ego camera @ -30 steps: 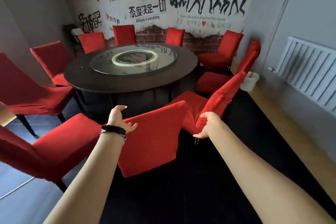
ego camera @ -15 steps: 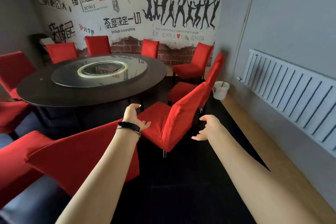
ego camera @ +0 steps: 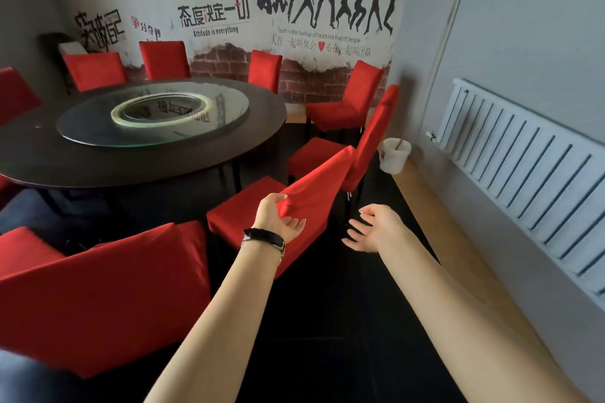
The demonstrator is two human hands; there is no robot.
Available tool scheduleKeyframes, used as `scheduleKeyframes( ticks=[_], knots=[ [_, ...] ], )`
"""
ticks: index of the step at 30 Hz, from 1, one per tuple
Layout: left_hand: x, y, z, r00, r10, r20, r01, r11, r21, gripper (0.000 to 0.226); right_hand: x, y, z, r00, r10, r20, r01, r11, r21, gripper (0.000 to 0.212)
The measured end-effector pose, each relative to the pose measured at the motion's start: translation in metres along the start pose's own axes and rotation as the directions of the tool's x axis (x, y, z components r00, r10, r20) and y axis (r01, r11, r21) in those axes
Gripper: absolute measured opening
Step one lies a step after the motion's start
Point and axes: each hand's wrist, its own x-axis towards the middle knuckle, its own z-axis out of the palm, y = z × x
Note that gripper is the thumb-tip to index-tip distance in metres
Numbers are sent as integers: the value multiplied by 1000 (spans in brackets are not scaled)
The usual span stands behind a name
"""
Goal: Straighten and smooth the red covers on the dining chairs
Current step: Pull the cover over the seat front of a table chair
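A large round worktop (ego camera: 32, 157) fills the left of the room, and a glass turntable (ego camera: 85, 127) is carried at its centre. Red-covered dining chairs (ego camera: 163, 59) are ranged round its rim with seats turned inward, so each back is offered to anyone walking the outside of the ring. A black mat (ego camera: 327, 321) is laid under the group. A white radiator (ego camera: 523, 180) is mounted on the right wall, and a white bucket (ego camera: 394, 157) is stood on the floor near it.

The nearest chair (ego camera: 108, 288) is seen at lower left, its cover lying flat over the back. The chair ahead (ego camera: 242, 209) is the one addressed. Its red cover (ego camera: 317, 183) is drawn over the backrest with a slanting fold along the upper edge, and it is judged not yet smoothed.

Both arms are stretched toward that backrest. The left hand (ego camera: 278, 219) is held with fingers loose and uncurled, palm turned rightward, in front of the cover's near edge; whether the cloth is touched cannot be told. The right hand (ego camera: 373, 229) is held just off the backrest's other side, fingers spread, with nothing gripped. The hands are held apart, one to each side, apparently so that the cover can be taken at both edges and pulled down evenly. A dark wristband (ego camera: 263, 237) is worn on the left wrist.
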Motion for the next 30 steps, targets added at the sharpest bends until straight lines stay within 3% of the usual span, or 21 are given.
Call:
scheduleKeyframes(
  ticks=[8, 11, 13, 15, 20, 23, 25, 30],
  knots=[
    [121, 10, 57, 995, -90, 43, 91, 996, -11, 48, 107, -66, 20, 997, -32, -70, 30, 999, -26, 32],
    [172, 13, 82, 1000, -5, -2, 6, 998, 64, 34, 150, -90, 35, 986, -145, -84, 125, 971, -206, 28],
    [204, 12, 100, 987, 152, -61, -131, 957, 261, 33, 182, -101, 44, 947, -304, -100, 218, 842, -494, 24],
    [236, 9, 116, 965, 249, -82, -200, 902, 383, 31, 211, -107, 53, 901, -428, -72, 284, 707, -647, 24],
    [291, 7, 144, 977, 185, -106, -112, 871, 479, 15, 268, -132, 61, 893, -449, -33, 259, 573, -778, 24],
    [328, -1, 160, 944, 318, -87, -185, 728, 660, 19, 297, -157, 56, 842, -533, 81, 257, 265, -929, 20],
    [348, -8, 171, 927, 371, -45, -217, 632, 744, 28, 321, -172, 49, 835, -528, 156, 260, 129, -957, 19],
    [397, -27, 224, 898, 440, 0, -272, 557, 784, 25, 380, -229, 37, 865, -466, 187, 271, 120, -955, 21]
  ],
)
